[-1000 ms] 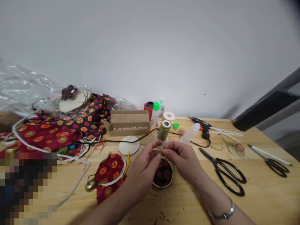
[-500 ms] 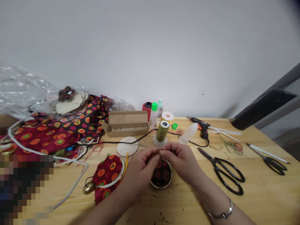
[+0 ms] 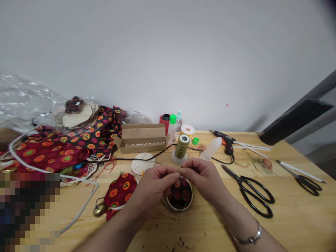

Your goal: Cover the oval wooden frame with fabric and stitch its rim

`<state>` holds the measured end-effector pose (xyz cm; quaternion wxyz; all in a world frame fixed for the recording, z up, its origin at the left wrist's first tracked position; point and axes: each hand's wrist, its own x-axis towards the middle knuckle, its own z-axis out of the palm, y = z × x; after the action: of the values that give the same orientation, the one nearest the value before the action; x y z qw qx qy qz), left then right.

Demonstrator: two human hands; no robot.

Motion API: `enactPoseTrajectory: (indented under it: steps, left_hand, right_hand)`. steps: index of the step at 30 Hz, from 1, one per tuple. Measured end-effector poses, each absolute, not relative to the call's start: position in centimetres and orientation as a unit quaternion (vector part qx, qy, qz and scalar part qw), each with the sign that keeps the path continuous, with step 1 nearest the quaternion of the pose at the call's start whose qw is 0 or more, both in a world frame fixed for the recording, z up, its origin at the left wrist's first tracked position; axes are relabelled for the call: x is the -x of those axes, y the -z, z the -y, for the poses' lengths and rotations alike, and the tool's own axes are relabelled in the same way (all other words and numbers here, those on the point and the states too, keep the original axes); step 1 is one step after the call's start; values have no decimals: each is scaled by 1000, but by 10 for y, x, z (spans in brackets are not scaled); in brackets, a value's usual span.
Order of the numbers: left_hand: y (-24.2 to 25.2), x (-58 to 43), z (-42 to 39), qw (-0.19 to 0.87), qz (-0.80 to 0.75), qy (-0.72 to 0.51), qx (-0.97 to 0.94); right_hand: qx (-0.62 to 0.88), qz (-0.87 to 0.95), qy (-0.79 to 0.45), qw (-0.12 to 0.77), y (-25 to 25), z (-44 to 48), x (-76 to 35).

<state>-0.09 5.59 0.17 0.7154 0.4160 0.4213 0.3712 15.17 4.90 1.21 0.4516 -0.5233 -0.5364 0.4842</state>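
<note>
My left hand (image 3: 154,185) and my right hand (image 3: 203,178) meet fingertip to fingertip over a small round fabric-covered disc (image 3: 180,197) with a dark red dotted pattern. Both hands pinch something very small between thumb and forefinger; I cannot make out what it is. An olive thread spool (image 3: 182,147) stands upright just behind the hands. A red patterned fabric pouch (image 3: 118,194) with a small brass bell (image 3: 97,210) lies left of my left hand.
Large black scissors (image 3: 249,192) lie to the right, smaller scissors (image 3: 304,180) farther right. A glue gun (image 3: 225,141), glue bottles (image 3: 174,126), a cardboard box (image 3: 143,138), a white disc (image 3: 143,163) and patterned cloth (image 3: 65,147) crowd the back and left. A black cord crosses the table.
My left hand has shifted a little left and lower and now covers more of the pouch. The pinch of both hands stays together over the disc.
</note>
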Motion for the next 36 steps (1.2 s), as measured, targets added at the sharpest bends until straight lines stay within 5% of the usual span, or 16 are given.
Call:
enactPoseTrajectory:
  steps: [21, 36]
  left_hand:
    - [-9, -2, -56, 736, -431, -388, -347]
    - [-8, 1, -61, 657, -482, -460, -354]
  right_hand:
    - [507, 497, -541, 451, -14, -50, -154]
    - [506, 641, -444, 369, -14, -37, -148]
